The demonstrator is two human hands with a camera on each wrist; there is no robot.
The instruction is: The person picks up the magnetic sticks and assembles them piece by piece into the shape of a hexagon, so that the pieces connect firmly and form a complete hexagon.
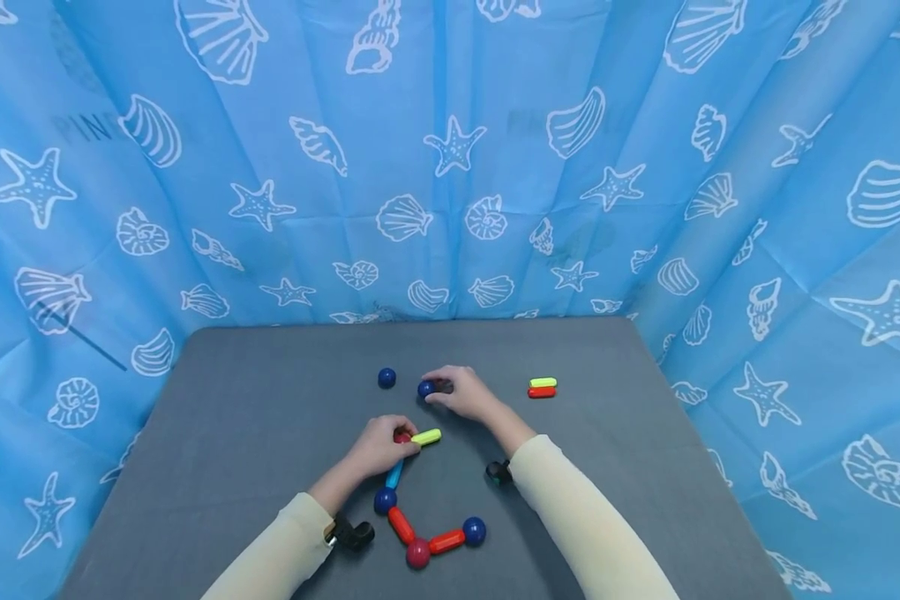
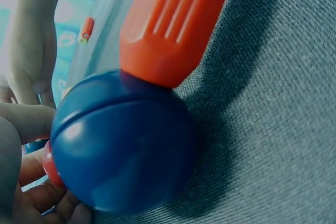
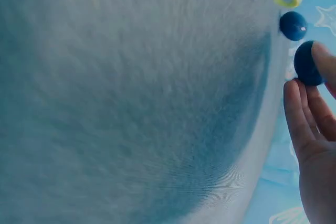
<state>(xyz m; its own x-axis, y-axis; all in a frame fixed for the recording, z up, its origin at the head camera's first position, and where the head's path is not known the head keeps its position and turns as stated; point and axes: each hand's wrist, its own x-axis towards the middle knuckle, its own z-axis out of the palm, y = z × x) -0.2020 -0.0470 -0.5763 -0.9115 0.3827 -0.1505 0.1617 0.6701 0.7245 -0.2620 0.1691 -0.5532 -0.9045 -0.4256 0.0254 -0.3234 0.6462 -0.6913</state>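
My left hand (image 1: 378, 443) grips a red ball (image 1: 402, 437), partly covered by the fingers. A yellow-green rod (image 1: 427, 436) points right from that ball, and a light-blue rod (image 1: 394, 474) runs down to a blue ball (image 1: 385, 500). From there the chain goes on through a red rod (image 1: 401, 526), a second red ball (image 1: 417, 552) and another red rod (image 1: 447, 542) to an end blue ball (image 1: 474, 531). Farther back, my right hand (image 1: 465, 393) pinches a loose blue ball (image 3: 308, 63) between thumb and fingers. A patch of red shows by its palm, too hidden to identify.
Another blue ball (image 1: 387, 378) lies on the grey table (image 1: 270, 392), left of my right hand. To the right, a yellow-green rod (image 1: 543, 382) and a red rod (image 1: 542, 392) lie side by side. A blue shell-patterned curtain (image 1: 450, 250) surrounds the table's back and sides.
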